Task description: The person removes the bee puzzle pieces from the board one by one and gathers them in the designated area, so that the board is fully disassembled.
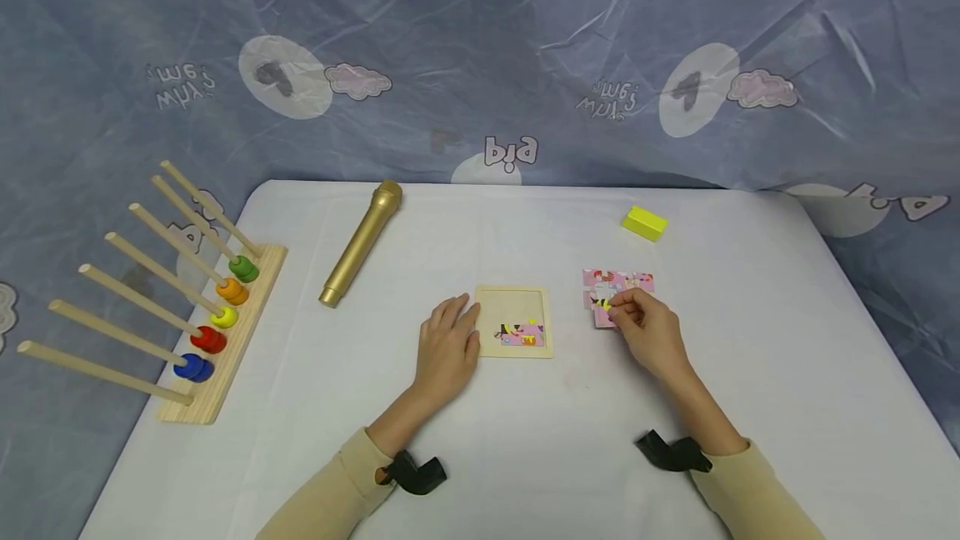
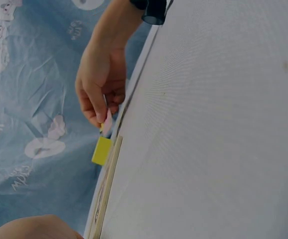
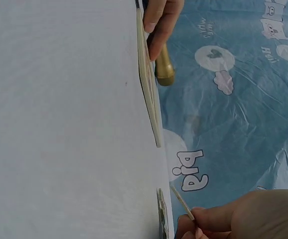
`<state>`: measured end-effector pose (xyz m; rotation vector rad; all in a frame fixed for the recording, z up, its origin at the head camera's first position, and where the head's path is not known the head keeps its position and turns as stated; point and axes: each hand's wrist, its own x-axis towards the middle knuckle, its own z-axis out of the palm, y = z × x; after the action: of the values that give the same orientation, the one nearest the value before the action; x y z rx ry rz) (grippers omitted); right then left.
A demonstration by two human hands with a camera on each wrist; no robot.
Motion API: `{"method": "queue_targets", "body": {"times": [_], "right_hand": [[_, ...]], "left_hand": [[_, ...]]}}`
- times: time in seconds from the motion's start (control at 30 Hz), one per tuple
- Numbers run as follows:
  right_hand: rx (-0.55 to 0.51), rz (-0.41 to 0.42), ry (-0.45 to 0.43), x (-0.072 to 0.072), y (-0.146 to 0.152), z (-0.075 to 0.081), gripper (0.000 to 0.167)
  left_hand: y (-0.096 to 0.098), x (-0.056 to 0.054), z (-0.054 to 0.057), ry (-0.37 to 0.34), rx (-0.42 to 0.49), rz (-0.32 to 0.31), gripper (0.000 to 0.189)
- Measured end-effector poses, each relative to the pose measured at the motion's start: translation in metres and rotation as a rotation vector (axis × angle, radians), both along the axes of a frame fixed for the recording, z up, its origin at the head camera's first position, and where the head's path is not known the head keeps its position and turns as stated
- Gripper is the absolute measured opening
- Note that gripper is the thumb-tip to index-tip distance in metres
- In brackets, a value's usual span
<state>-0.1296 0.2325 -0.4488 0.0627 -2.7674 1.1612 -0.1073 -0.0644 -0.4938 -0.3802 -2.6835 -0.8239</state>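
Observation:
My left hand (image 1: 447,352) rests at the left edge of a shallow wooden puzzle tray (image 1: 513,291), its fingers loosely extended against the frame. Inside the tray, at the lower right, lie pink picture pieces (image 1: 523,333). My right hand (image 1: 651,336) pinches a thin puzzle piece (image 3: 183,203) between thumb and fingers; the right wrist view shows it tilted and raised off the table. Just beside and below that hand are more pink puzzle pieces (image 1: 598,278), partly covered by the fingers.
A yellow block (image 1: 644,223) lies at the back right. The gold microphone (image 1: 362,243) lies back left of the tray. At the far left stands a wooden peg rack (image 1: 243,340) with coloured rings on tall slanting pegs. A white cloth (image 1: 570,457) covers the table.

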Motion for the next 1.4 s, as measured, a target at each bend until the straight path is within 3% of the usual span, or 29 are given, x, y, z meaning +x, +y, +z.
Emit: {"method": "queue_targets", "body": {"times": [0.4, 0.9, 1.4], "right_hand": [[0.014, 0.032, 0.028, -0.002, -0.003, -0.009, 0.006], [0.076, 0.014, 0.087, -0.001, -0.007, -0.015, 0.004], [0.109, -0.016, 0.071, -0.001, -0.010, -0.017, 0.004]], "left_hand": [[0.000, 0.000, 0.000, 0.010, 0.004, -0.005, 0.035], [0.000, -0.001, -0.001, 0.007, 0.003, -0.004, 0.035], [0.000, 0.000, 0.000, 0.003, -0.007, 0.000, 0.035]]}}
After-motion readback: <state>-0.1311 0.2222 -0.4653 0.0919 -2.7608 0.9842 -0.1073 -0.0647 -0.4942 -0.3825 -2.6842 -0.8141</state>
